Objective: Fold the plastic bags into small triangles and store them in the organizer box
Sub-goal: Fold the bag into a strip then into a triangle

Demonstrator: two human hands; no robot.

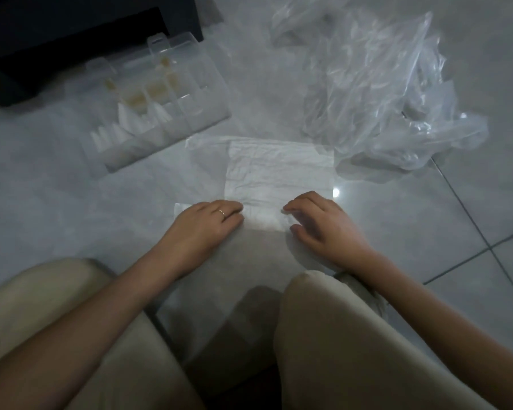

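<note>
A clear plastic bag (279, 170) lies flat on the grey tiled floor in front of me, partly folded lengthwise. My left hand (202, 221) rests on its near left part, fingers curled down onto the plastic. My right hand (320, 223) presses the near right part, fingertips bent onto the plastic. Whether either hand pinches the sheet I cannot tell. The clear organizer box (157, 113) stands open at the upper left, with several white folded triangles (128, 122) in its near compartments.
A crumpled heap of clear plastic bags (376, 84) lies at the upper right. Dark furniture (71, 34) stands behind the box. My knees in beige trousers (353, 335) fill the bottom of the view. Tile seams run at the right.
</note>
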